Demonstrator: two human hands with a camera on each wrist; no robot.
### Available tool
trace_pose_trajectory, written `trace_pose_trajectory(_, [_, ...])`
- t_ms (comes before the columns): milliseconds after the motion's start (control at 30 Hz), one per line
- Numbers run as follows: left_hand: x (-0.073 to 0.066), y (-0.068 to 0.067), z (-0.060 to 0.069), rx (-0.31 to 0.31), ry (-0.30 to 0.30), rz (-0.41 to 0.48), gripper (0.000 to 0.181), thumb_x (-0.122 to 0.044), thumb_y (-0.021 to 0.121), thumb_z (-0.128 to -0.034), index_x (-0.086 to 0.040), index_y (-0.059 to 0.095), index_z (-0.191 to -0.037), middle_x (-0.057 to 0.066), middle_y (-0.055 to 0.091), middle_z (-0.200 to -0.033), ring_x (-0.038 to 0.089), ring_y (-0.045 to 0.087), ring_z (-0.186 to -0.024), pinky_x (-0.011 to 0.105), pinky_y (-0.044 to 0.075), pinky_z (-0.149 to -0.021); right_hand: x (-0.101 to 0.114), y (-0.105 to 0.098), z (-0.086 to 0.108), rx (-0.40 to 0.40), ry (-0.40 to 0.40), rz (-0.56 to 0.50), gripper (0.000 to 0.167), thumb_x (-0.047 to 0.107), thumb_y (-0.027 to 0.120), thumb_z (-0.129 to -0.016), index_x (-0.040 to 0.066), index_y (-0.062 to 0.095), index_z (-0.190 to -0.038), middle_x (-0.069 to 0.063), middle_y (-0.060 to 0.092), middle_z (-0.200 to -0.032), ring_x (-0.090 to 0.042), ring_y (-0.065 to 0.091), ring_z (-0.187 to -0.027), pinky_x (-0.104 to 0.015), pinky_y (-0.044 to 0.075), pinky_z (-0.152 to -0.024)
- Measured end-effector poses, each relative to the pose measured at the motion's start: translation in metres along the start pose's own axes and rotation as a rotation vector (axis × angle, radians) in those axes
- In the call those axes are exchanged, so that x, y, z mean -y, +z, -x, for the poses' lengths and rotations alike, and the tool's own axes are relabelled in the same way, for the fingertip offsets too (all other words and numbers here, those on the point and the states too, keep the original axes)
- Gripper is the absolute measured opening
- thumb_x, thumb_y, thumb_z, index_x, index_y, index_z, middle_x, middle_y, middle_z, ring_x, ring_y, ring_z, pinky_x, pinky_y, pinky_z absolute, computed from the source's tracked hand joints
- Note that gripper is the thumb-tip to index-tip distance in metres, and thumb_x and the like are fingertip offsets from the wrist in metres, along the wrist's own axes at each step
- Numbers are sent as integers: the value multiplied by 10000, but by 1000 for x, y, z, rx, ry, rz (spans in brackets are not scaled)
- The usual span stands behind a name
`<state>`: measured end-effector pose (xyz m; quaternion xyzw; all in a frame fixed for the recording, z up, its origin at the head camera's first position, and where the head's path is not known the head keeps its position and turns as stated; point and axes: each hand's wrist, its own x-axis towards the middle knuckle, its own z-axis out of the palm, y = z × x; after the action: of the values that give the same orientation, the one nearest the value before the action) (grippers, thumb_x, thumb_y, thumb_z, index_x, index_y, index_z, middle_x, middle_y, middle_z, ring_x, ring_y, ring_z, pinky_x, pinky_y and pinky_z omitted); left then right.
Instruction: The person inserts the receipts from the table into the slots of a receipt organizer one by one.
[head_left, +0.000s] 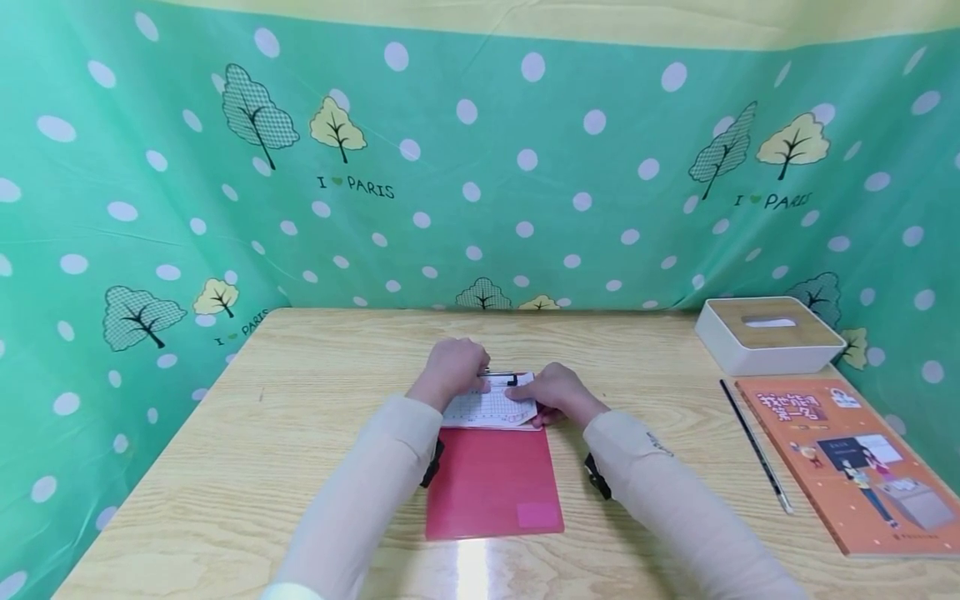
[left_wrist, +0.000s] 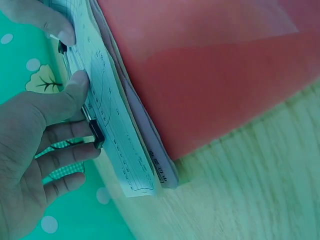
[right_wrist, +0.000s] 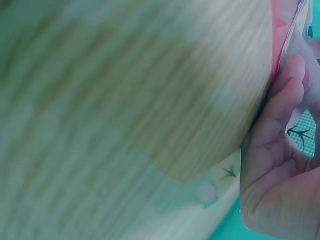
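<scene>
A red clip folder (head_left: 491, 479) lies flat on the table, with a stack of printed papers (head_left: 483, 408) across its far end. My left hand (head_left: 453, 371) pinches the far edge at the metal clip, thumb on top and fingers beneath. In the left wrist view the clip's black end (left_wrist: 97, 133) shows beside those fingers. On the other side, my right hand (head_left: 558, 392) pinches the right edge of the papers, its thumb on the top sheet. In the right wrist view, fingers (right_wrist: 280, 115) bend against the paper edge; the clip is mostly out of sight there.
To the right lie a black pencil (head_left: 757, 450) and an orange book (head_left: 855, 467). Behind them stands a white tissue box (head_left: 772, 337) with a wooden lid. A green dotted cloth (head_left: 480, 167) hangs along the back and sides of the wooden table (head_left: 300, 400).
</scene>
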<state>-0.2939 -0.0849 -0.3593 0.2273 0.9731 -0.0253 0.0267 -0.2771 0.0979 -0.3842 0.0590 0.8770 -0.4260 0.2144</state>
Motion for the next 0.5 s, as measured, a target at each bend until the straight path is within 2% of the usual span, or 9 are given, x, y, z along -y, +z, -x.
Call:
trace_pose_trajectory(133, [-1, 5, -2, -10, -10, -3, 323, -380, 819, -860, -174, 619, -714, -37, 598, -704, 163, 507, -681, 333, 454, -665, -1, -4, 3, 65, -39, -31, 298, 251, 792, -898, 40, 652, -742, -27, 599, -552, -72, 539, -423, -188, 461, -450])
trace_pose_trajectory(200, [-1, 6, -3, -18, -7, 0, 317, -371, 824, -857, -171, 620, -719, -36, 596, -706, 160, 504, -684, 331, 451, -668, -1, -7, 5, 82, -45, -14, 281, 214, 796, -892, 55, 643, -719, -19, 583, -554, -73, 527, -433, -186, 453, -456])
trace_pose_trajectory(300, [-2, 7, -3, -24, -5, 6, 305, -361, 830, -852, -163, 633, -730, -34, 604, -715, 156, 510, -689, 335, 463, -677, 0, -10, 7, 51, -44, 95, 378, 224, 833, -853, 114, 550, -628, 14, 493, -540, -87, 461, -450, -198, 394, -455])
trace_pose_trajectory(367, [-1, 7, -3, -19, -9, 10, 289, -353, 830, -855, -160, 646, -743, -30, 615, -725, 157, 518, -697, 338, 475, -687, 2, -13, 9, 9, -46, 199, 431, 261, 871, -811, 128, 501, -634, 19, 442, -567, -114, 431, -492, -225, 363, -479])
trace_pose_trajectory(433, [-1, 7, -3, -15, -12, 11, 276, -348, 828, -859, -156, 658, -757, -27, 623, -735, 158, 525, -704, 341, 484, -697, 3, -15, 10, -21, -86, 281, 407, 273, 896, -780, 101, 529, -737, -2, 470, -655, -154, 451, -582, -269, 375, -536])
trace_pose_trajectory(500, [-1, 7, -3, -12, -12, 17, 265, -342, 828, -862, -155, 666, -767, -26, 629, -740, 158, 532, -709, 343, 490, -703, 3, -16, 11, -29, -143, 332, 417, 252, 910, -763, 50, 598, -951, -54, 561, -801, -200, 516, -716, -320, 441, -638])
